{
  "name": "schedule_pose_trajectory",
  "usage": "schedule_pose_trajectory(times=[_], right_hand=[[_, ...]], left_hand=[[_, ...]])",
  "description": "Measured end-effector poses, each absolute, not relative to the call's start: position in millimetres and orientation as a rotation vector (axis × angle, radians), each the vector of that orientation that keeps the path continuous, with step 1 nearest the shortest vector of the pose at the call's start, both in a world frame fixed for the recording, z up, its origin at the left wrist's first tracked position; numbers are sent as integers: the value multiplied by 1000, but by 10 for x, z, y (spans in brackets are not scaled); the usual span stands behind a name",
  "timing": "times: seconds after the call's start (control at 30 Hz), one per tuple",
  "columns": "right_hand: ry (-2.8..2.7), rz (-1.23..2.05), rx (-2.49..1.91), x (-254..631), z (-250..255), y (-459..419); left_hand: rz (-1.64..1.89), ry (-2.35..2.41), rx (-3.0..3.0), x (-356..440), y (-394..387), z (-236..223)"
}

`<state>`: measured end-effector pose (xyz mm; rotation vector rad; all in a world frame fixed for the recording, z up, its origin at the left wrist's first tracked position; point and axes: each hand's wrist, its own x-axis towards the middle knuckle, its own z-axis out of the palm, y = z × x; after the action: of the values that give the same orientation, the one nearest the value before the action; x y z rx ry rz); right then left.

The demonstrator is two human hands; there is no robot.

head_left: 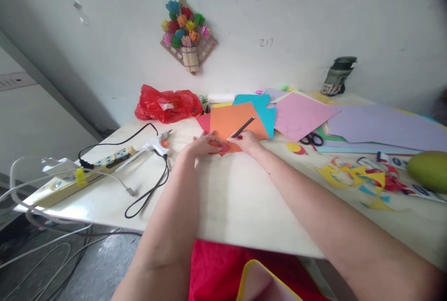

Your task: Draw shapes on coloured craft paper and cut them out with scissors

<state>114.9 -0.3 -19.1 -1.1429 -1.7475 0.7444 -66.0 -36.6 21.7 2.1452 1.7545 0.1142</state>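
My right hand is closed around a dark pencil. The pencil slants up to the right, its lower end hidden by my fingers near the orange paper. My left hand lies on the lower left of that sheet, fingers stretched out, the tips on a small red paper circle. Beneath the orange sheet, blue paper and red paper stick out. To the right of my right hand lie a yellow paper circle and black-handled scissors.
A glue gun and a power strip with loose cables lie left. A red plastic bag sits at the back. On the right are pink paper, purple paper, yellow scraps, tubes, a green rounded object and a bottle.
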Motion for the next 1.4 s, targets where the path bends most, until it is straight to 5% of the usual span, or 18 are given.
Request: schedule_pose_trajectory(times=[1.4], right_hand=[[-1790, 667, -1190, 1165, -144, -43]], left_hand=[[114, 1759, 2145, -645, -390, 243]])
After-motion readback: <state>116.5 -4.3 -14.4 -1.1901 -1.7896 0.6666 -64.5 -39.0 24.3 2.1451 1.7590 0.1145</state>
